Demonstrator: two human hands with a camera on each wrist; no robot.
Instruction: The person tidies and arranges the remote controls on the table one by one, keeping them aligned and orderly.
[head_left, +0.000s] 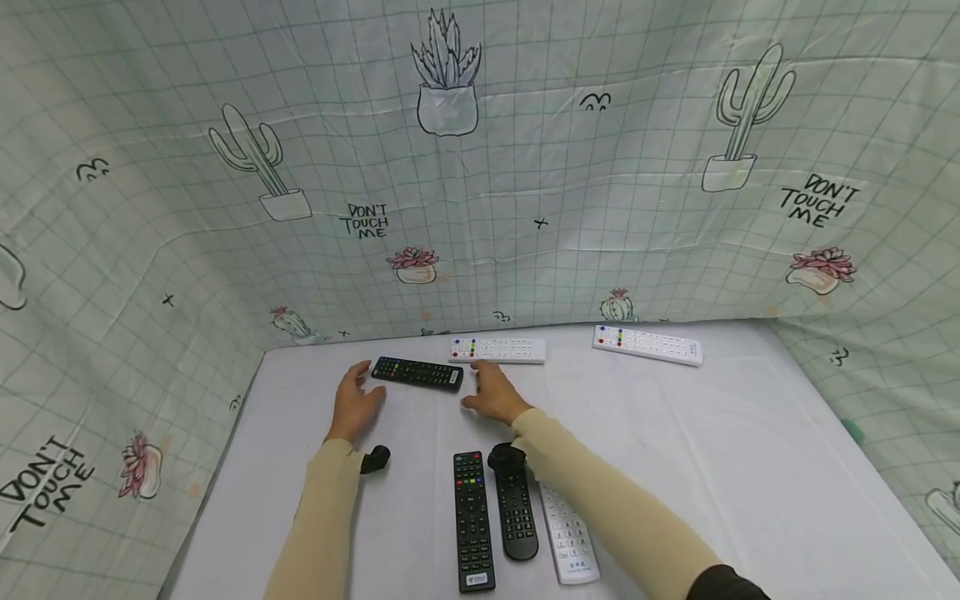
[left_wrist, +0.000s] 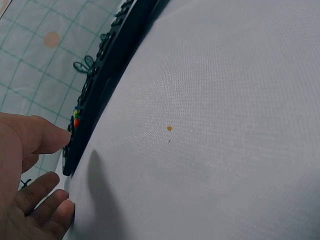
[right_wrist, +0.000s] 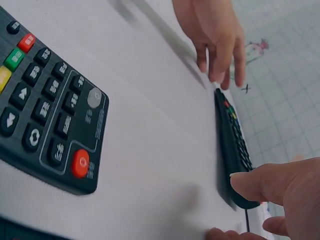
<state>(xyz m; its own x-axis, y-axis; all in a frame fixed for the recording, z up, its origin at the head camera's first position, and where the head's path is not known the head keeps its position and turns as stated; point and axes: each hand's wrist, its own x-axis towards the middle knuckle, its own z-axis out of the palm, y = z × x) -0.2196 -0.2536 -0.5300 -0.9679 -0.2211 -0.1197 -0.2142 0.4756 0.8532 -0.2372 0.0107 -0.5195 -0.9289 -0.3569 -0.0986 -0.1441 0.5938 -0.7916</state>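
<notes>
A black remote control point(head_left: 417, 374) lies nearly crosswise on the white table, its coloured buttons toward the left. My left hand point(head_left: 356, 406) is at its left end, thumb and fingers spread apart. In the left wrist view, the thumb point(left_wrist: 45, 136) overlaps the remote's end, with the other fingers loosely bent beyond it. At the opposite end is my right hand point(head_left: 495, 393), thumb and fingers parted. The right wrist view has that thumb point(right_wrist: 255, 182) right by the remote's near end. A white remote point(head_left: 501, 351) lies just behind, close to the right fingertips.
Another white remote point(head_left: 648, 345) lies at the back right. In front are a long black remote point(head_left: 472, 521), a rounded black remote point(head_left: 517, 512) and a white remote point(head_left: 572, 546), the latter two partly covered by the right wrist and sleeve. A patterned cloth point(head_left: 540, 150) hangs behind.
</notes>
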